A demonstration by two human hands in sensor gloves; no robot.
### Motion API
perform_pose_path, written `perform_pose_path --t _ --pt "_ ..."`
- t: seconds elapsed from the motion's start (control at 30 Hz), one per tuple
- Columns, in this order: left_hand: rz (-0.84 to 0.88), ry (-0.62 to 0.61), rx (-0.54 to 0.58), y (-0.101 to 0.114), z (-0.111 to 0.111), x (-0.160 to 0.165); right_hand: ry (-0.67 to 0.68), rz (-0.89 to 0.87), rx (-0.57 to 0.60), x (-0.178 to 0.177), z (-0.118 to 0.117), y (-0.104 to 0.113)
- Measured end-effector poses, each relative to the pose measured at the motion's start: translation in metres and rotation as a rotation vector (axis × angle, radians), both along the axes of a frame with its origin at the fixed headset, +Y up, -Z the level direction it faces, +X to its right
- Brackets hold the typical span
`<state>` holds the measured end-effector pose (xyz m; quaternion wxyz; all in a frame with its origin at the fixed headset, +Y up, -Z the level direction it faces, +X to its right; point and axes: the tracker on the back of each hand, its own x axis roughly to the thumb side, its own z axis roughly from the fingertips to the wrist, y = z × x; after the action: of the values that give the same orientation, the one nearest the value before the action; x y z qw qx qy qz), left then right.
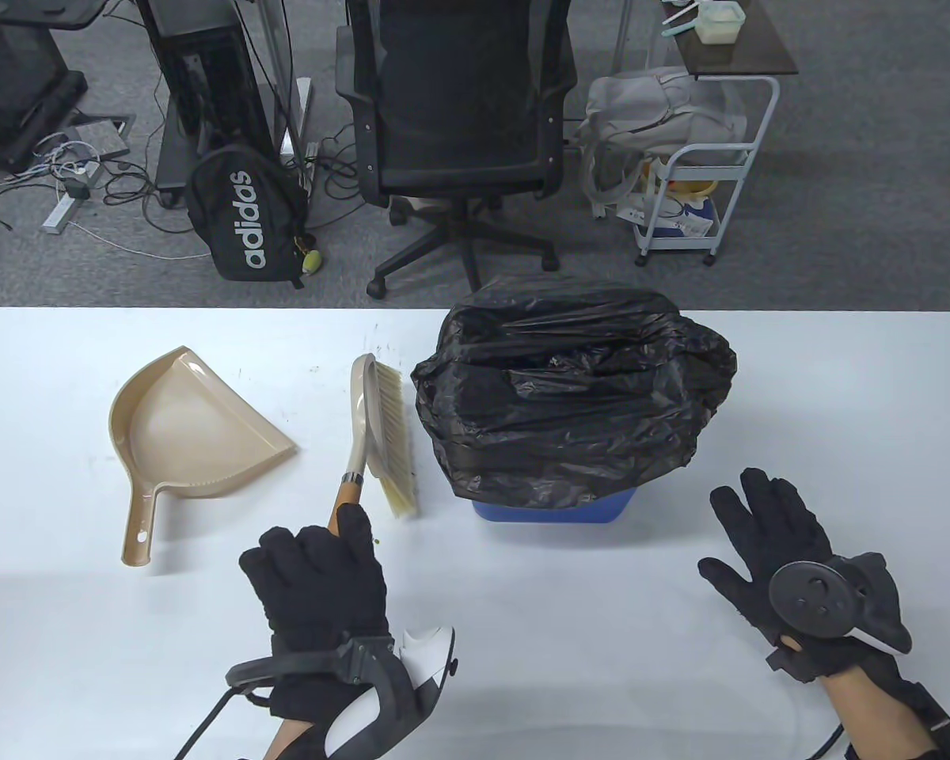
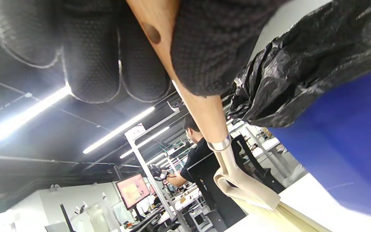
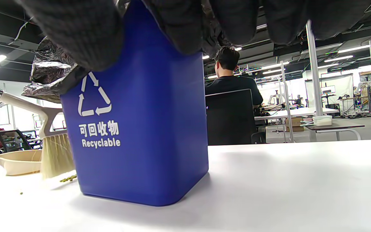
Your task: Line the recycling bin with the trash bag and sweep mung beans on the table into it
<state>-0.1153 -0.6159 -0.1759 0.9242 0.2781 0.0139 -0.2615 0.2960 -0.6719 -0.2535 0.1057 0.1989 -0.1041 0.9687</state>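
At nine o'clock on the table (image 1: 63, 649) I have the dustpan (image 1: 186, 419) lying mouth-right, ready to catch a sweep, and just right of it my left hand (image 1: 317, 574) curls round the wooden handle of the brush (image 1: 380, 431), bristles down beside the bin so I can gather the mung beans (image 3: 68, 178) scattered at their foot. The recycling bin (image 3: 140, 129) stands at twelve o'clock, already draped in the trash bag (image 1: 570, 388). At four o'clock my right hand (image 1: 776, 546) rests flat, fingers spread, holding nothing.
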Motion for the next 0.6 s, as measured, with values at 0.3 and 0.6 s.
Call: perform_pose_path --t 0.3,0.6 --pt "0.125 -0.024 -0.026 -0.020 -0.004 -0.006 -0.002 0.001 -0.002 -0.001 0.000 0.001" --pt "0.084 0.014 -0.011 -0.026 0.002 -0.029 -0.003 0.003 -0.006 -0.001 0.000 0.001"
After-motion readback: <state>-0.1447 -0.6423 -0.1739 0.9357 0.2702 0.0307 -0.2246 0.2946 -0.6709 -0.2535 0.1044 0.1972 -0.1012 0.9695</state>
